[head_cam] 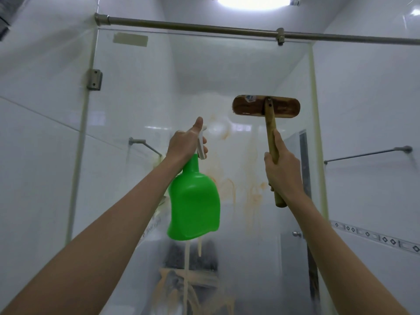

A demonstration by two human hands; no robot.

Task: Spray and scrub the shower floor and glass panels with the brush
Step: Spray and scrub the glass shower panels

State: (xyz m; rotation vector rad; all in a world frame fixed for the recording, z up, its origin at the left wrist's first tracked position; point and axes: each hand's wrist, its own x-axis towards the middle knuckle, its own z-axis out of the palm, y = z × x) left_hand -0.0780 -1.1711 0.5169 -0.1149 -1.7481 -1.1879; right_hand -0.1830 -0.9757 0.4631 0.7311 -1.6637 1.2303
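White-tiled shower enclosure; glass panel ahead under a metal rail, streaked with orange-brown runs. Left: hinge bracket. Left hand wrapped round the white trigger head of a green spray bottle, raised toward the glass; thin plastic, probably light, likely slippery when wet. Right hand clenched mid-handle on a wooden brush, head at the pane; rigid, best gripped low on the handle for pressure. Far right: towel bar.
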